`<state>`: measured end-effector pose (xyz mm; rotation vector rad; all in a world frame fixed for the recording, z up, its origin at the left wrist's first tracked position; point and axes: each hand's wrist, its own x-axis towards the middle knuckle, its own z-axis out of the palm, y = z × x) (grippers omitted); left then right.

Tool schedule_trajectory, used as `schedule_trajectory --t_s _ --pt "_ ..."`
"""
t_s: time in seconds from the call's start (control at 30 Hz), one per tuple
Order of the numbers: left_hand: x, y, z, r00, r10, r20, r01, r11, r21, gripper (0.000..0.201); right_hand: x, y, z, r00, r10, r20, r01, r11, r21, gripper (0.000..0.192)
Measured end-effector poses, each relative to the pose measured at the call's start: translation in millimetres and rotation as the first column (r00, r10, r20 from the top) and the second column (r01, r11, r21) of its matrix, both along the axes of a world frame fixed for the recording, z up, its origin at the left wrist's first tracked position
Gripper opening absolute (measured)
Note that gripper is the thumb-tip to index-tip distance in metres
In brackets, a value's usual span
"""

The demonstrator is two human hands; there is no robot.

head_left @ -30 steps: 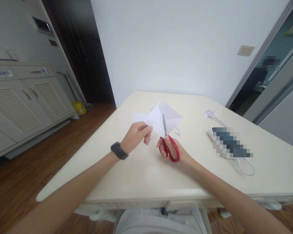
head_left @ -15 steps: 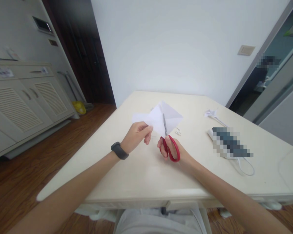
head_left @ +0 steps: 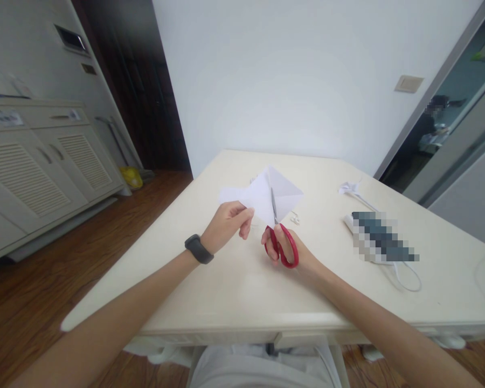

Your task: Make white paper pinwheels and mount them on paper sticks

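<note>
A folded white sheet of paper is pinched at its lower edge by my left hand, which has a dark band on its wrist. The fingers of my right hand sit in the handle loops of red-handled scissors. The metal blades lie along a crease near the middle of the paper, pointing away from me. Whether the blades are fully together cannot be made out. Small white bits lie on the table just right of the blades.
The cream table meets a white wall. To the right lie a pixelated device with a white cord loop and a white ribbon-like piece with a thin stem. Beyond the doorway at the far right is a blurred person.
Almost nothing differs. Paper, scissors and both hands have shifted only very slightly to the right, along with a small movement of the view.
</note>
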<state>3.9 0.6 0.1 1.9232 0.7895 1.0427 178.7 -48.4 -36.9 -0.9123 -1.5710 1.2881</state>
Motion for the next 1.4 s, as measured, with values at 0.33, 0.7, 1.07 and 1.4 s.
schedule_trajectory --t_s 0.33,0.7,1.07,1.4 --pt "0.8 -0.4 -0.9 0.996 0.066 0.058 -0.067 0.998 0.008 0.038 -0.7 -1.9 7.0 0.999 0.033 0.01 -0.032 0.998 -0.049 0.05" --pt "1.1 -1.5 0.5 0.994 0.082 0.067 -0.083 0.996 0.017 0.038 2.0 -2.1 6.8 0.981 0.194 -0.029 -0.194 0.981 0.002 0.059" --pt "0.5 -0.4 1.6 0.99 0.093 0.108 -0.096 0.995 0.027 0.038 4.7 -1.2 2.8 0.964 0.267 0.007 -0.267 0.961 0.077 0.07" --pt "-1.9 4.8 3.0 0.884 0.131 0.449 -0.111 0.991 -0.071 0.032 7.0 -2.2 -2.5 0.935 0.355 0.01 -0.355 0.935 0.005 0.06"
